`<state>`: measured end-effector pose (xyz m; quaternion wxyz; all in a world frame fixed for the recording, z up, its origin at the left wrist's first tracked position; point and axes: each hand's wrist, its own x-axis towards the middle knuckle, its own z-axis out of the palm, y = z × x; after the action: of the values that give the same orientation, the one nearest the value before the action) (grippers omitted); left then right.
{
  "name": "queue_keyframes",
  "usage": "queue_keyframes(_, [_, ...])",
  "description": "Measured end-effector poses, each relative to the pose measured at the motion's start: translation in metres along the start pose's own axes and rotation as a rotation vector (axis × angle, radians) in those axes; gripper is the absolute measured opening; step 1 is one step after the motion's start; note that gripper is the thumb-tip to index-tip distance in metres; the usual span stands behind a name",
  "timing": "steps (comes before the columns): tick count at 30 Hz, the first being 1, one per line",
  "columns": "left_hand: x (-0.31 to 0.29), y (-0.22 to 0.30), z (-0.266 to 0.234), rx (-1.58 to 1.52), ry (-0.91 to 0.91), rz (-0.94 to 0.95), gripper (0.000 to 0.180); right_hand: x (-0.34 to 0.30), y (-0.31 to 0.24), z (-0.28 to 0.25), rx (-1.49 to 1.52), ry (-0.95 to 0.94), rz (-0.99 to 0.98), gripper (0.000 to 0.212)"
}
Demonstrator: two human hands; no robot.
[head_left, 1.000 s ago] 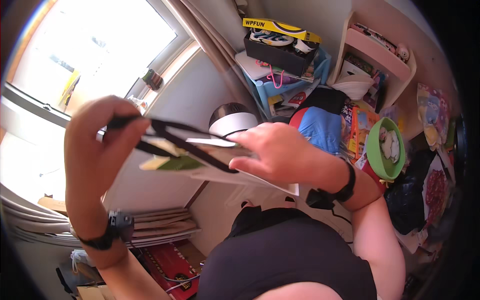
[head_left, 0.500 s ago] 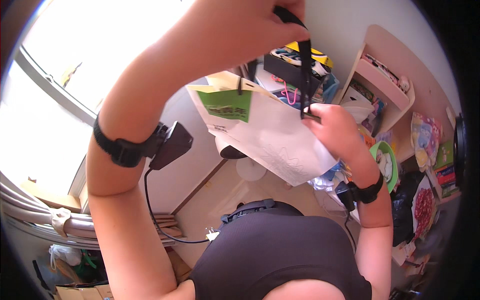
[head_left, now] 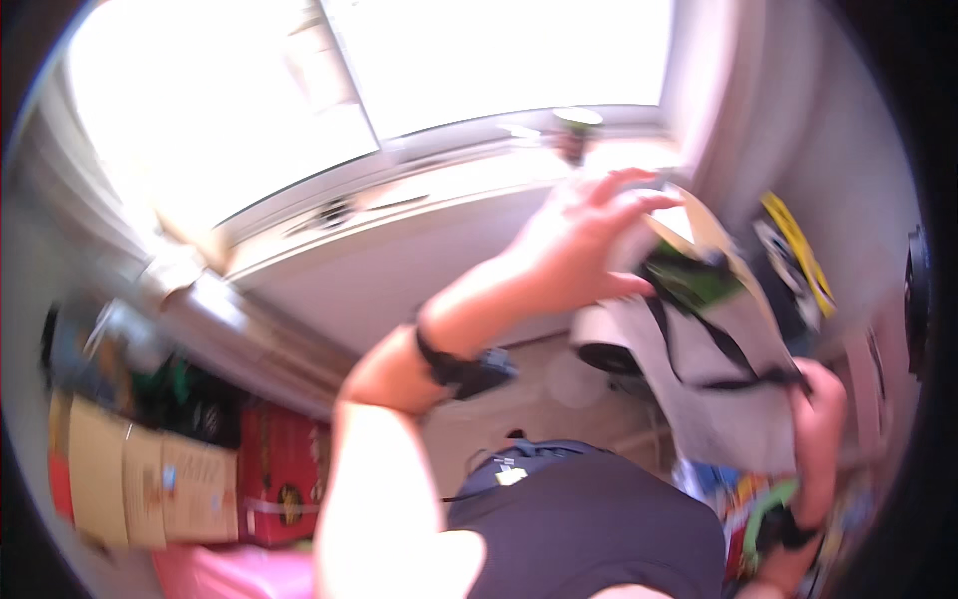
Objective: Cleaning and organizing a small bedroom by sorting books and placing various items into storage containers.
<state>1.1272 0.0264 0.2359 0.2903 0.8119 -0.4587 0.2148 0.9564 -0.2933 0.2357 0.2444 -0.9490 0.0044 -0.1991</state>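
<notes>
A white paper bag (head_left: 738, 424) with a green printed patch (head_left: 714, 290) and a black ribbon handle (head_left: 723, 344) hangs tilted in front of me, to the right. My right hand (head_left: 820, 394) grips its right edge, where the handle meets it. Beside the bag's upper left, my left hand (head_left: 589, 240) has its fingers spread and thumb apart, and nothing shows inside it. Whether its fingertips touch the bag is blurred. The handle droops loosely across the bag's face. What the bag holds, if anything, is hidden.
Beyond my left arm runs a bright window with a sill (head_left: 399, 205), bearing a small potted plant (head_left: 576, 135). Cardboard boxes (head_left: 150, 479) and a red box (head_left: 284, 474) stand at lower left. A black-and-yellow box (head_left: 798, 255) sits at the right; a green basket (head_left: 763, 514) is below.
My view has swung left toward the window. My left hand has let go of the raised black handle, which now sags against the bag. My right hand still holds the bag's edge.
</notes>
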Motion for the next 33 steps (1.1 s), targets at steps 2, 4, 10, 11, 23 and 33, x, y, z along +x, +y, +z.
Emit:
queue_keyframes(2, [-0.023, -0.013, 0.010, 0.114, 0.122, -0.077, 0.092, 0.002, -0.016, 0.006, -0.059, 0.003, -0.075, 0.020])
queue_keyframes(4, [-0.046, -0.023, 0.002, 0.084, 0.136, -0.103, 0.098, 0.006, -0.010, 0.020, -0.100, -0.002, -0.224, 0.023])
queue_keyframes(10, [-0.136, -0.033, -0.063, -0.503, 0.380, -0.341, 0.099, 0.041, -0.071, 0.070, 0.170, -0.305, -0.255, 0.014])
queue_keyframes(11, [-0.158, -0.038, -0.068, -0.474, 0.408, -0.362, 0.099, 0.047, -0.078, 0.079, 0.215, -0.312, -0.300, 0.015])
queue_keyframes(23, [-0.310, 0.090, -0.112, -0.150, 0.533, -0.867, 0.026, 0.088, -0.166, 0.146, 0.402, -0.643, -0.674, 0.016])
queue_keyframes(33, [-0.349, 0.330, -0.127, 0.606, 1.227, -1.032, 0.011, 0.085, -0.201, 0.213, 0.701, -0.569, -0.966, 0.028])
